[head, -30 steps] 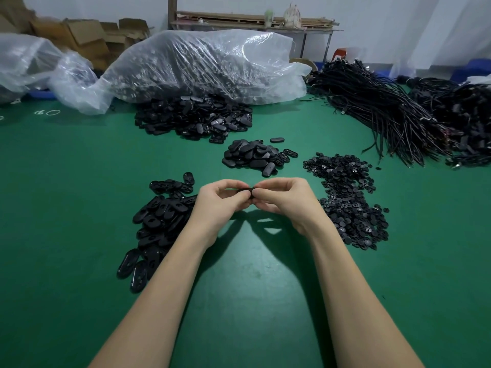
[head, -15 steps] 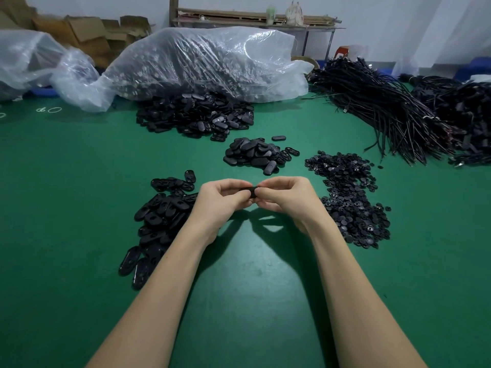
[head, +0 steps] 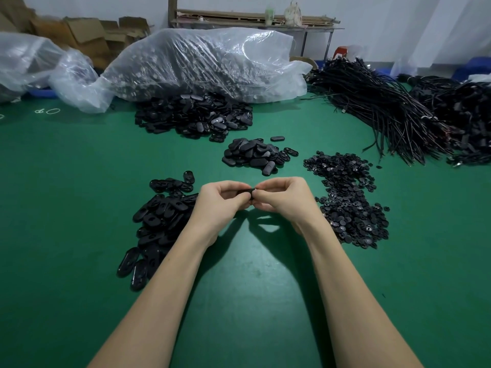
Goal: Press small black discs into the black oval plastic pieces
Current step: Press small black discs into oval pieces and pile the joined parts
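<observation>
head view: both hands meet above the green counter (head: pixel 79 235). the left hand (head: pixel 220 201) and right hand (head: pixel 283 199) each have their fingers curled, their grip pinching one black oval piece (head: pixel 245 192) between them; whether a disc sits in it cannot be told. a pile of oval pieces (head: pixel 159 221) lies just left of the left wrist, a heap of small black discs (head: pixel 348 200) just right of the right hand. a smaller oval heap (head: pixel 252 155) lies beyond the hands, a larger one (head: pixel 194 118) by a clear plastic bag (head: pixel 207 62). black cables (head: pixel 385 110) lie far right.
</observation>
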